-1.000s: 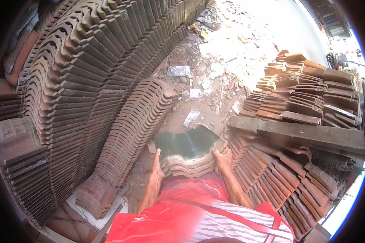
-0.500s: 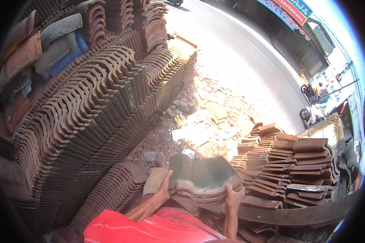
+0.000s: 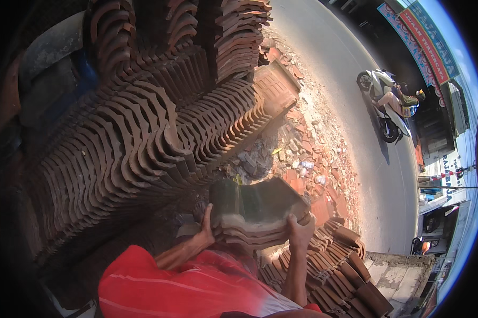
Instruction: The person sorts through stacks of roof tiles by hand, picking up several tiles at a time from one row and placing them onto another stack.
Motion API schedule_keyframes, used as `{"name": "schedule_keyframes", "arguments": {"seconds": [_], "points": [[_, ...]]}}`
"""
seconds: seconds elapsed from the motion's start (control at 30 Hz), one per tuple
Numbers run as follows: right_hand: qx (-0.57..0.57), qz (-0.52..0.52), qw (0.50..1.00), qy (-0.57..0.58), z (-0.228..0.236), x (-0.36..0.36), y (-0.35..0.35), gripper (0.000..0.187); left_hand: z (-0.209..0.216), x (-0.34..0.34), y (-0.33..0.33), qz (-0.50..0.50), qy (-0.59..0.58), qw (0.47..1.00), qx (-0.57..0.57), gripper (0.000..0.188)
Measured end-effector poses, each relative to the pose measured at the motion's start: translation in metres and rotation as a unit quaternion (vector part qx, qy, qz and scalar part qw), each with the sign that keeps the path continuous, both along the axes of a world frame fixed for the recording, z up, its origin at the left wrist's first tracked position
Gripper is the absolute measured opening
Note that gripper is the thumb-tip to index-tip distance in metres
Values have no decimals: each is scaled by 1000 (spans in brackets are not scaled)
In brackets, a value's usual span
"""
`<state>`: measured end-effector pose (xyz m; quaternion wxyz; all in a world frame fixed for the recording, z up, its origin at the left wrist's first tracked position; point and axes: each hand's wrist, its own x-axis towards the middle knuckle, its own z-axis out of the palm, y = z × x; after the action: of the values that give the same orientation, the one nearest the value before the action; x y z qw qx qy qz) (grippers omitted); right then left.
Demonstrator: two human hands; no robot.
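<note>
Between my two hands is a small stack of several curved roof tiles point(image 3: 255, 208), the top one dark and greenish with a pale, dusty near edge. My left hand point(image 3: 206, 227) grips the left end of the stack, thumb up along its side. On the opposite end my right hand point(image 3: 300, 232) is closed, with the thumb near the top edge. The undersides and the fingers below are hidden. The tiles are held in front of my red shirt, off the ground.
Long rows of upright roof tiles point(image 3: 127, 127) fill the left. A lower pile of brown tiles point(image 3: 334, 265) lies at the right, near a concrete block wall point(image 3: 403, 275). Broken tile rubble point(image 3: 308, 153) borders the road point(image 3: 345, 69), where a person rides a white motorcycle point(image 3: 387, 103).
The view has turned to the right, and the piles shift in it. The motorcycle with its rider has come into sight on the road. Both hands still hold the tile stack.
</note>
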<state>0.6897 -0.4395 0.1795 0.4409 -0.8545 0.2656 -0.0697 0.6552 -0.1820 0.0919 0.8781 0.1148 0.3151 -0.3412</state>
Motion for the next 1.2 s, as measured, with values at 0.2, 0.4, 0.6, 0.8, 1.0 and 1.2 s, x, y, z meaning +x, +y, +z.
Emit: {"name": "schedule_keyframes", "arguments": {"seconds": [0.2,0.4,0.6,0.8,1.0,1.2], "points": [[-143,213,966,32,70,190,53,48,-130,38,-76,141,-153,971,116,64],[-192,434,880,11,79,326,128,56,-67,106,-88,165,-388,432,797,49],[-180,642,744,-48,56,407,229,65,-59,183,-95,71,-173,154,970,40],[-185,758,625,-25,42,430,318,73,-4,241,-63,136,42,256,956,40],[32,761,648,14,-6,432,353,72,-35,254,-29,315,60,261,911,26],[185,697,692,-26,-32,415,365,65,-44,262,-9,775,96,622,-47,43]]}}
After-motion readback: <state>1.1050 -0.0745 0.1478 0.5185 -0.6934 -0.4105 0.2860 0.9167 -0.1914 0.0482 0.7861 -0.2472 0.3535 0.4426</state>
